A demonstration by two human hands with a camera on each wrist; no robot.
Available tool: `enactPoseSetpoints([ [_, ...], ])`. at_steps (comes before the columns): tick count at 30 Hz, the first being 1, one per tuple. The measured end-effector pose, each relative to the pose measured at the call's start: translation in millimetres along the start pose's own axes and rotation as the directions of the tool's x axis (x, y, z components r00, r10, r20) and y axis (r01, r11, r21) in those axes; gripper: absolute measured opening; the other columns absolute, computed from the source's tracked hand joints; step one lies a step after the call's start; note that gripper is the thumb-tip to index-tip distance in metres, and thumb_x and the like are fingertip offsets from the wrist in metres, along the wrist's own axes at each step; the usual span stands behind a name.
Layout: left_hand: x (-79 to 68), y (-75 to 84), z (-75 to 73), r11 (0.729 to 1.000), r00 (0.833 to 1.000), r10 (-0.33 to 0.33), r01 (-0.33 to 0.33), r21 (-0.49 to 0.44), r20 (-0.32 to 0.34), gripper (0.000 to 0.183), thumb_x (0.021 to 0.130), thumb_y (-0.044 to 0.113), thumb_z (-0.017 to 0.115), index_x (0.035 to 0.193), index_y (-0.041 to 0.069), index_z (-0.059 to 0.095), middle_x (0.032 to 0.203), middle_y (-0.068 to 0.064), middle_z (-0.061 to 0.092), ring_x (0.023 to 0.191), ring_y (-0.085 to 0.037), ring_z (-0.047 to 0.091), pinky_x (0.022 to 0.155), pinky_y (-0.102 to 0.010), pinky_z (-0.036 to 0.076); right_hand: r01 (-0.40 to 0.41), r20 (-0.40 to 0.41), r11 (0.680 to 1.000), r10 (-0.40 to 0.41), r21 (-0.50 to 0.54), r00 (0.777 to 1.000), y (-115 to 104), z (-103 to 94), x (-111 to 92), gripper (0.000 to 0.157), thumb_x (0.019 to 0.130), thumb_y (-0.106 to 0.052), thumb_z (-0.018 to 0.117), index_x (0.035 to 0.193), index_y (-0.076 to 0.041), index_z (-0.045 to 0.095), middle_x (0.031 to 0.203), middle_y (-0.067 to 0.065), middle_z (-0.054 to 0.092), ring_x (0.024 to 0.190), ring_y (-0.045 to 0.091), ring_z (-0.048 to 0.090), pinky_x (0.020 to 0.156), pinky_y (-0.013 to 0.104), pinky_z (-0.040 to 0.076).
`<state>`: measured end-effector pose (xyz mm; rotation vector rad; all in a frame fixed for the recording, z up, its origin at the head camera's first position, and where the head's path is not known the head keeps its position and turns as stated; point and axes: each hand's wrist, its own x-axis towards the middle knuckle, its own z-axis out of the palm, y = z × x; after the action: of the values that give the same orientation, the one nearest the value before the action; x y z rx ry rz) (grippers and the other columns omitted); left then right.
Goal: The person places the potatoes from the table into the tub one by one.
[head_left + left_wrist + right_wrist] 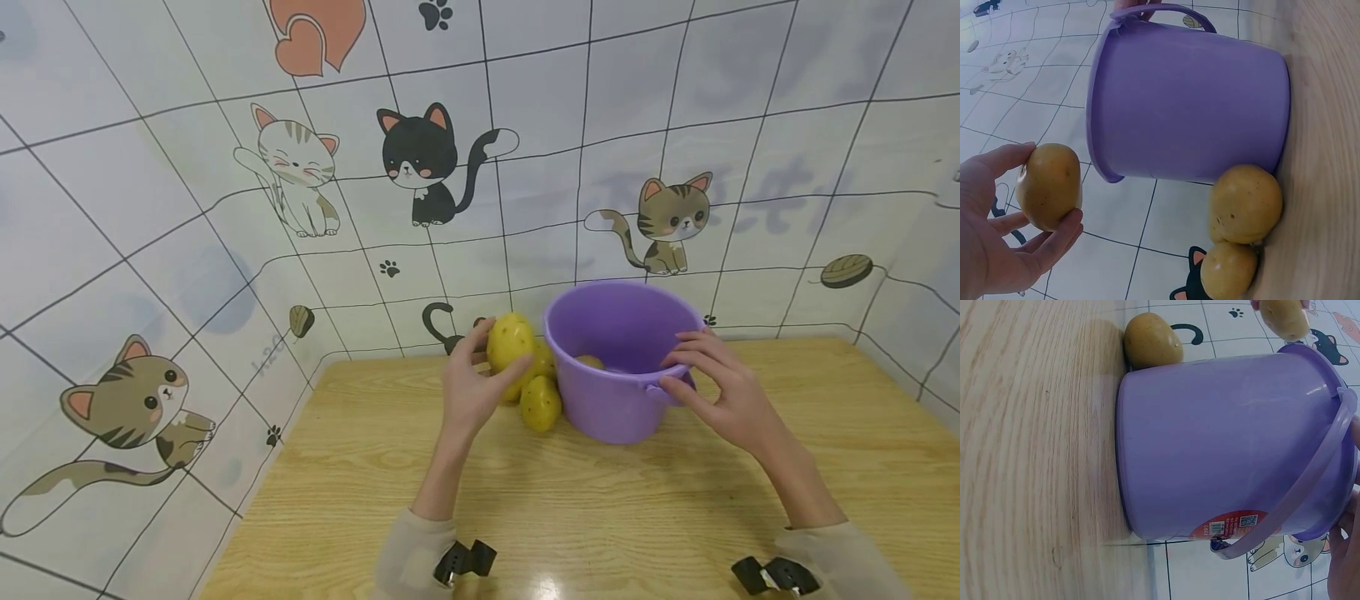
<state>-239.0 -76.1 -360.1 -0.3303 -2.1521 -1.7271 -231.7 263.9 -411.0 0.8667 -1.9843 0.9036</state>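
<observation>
My left hand (474,383) grips a potato (1051,186) between thumb and fingers, raised off the table at the left of a purple bucket (611,408). Several more potatoes (1246,204) lie on the table against the bucket's left side, one of them a small potato (541,404) in front. Inside the bucket, part of a potato (590,362) shows near the bottom. My right hand (723,392) holds the bucket's right rim, fingers over the edge and thumb outside by the handle (1310,481). The bucket stands upright.
The wooden table (600,508) meets a tiled wall (540,192) with cat drawings right behind the bucket. Another wall (150,275) runs along the left side. A red label (1229,524) is on the bucket's side.
</observation>
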Motion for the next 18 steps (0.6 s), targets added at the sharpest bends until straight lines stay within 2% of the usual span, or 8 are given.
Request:
enactPoseSetpoints([
  [8, 4.0, 13.9, 11.4, 0.999, 0.999, 0.039, -0.039, -0.026, 0.018, 0.071, 0.076, 0.028, 0.089, 0.139, 0.013, 0.06, 0.122, -0.006, 0.063, 0.097, -0.024, 0.064, 0.078, -0.034, 0.059, 0.016, -0.011, 1.0, -0.016, 0.003, 1.0, 0.6, 0.0, 0.4, 0.041, 0.097, -0.047, 0.064, 0.1, -0.007, 0.073, 0.106, 0.012, 0.067, 0.126, 0.025, 0.052, 0.121, 0.045, 0.024],
  [18, 9.2, 24.3, 29.0, 0.995, 0.996, 0.089, -0.088, -0.051, 0.024, 0.073, 0.074, 0.028, 0.091, 0.139, 0.013, 0.061, 0.116, -0.004, 0.063, 0.093, -0.02, 0.065, 0.075, -0.032, 0.059, -0.038, 0.048, 0.999, 0.039, -0.016, 0.998, -3.6, -3.6, 1.2, 0.025, 0.096, -0.031, 0.071, 0.102, -0.007, 0.072, 0.111, 0.009, 0.066, 0.13, 0.022, 0.049, 0.122, 0.044, 0.021],
])
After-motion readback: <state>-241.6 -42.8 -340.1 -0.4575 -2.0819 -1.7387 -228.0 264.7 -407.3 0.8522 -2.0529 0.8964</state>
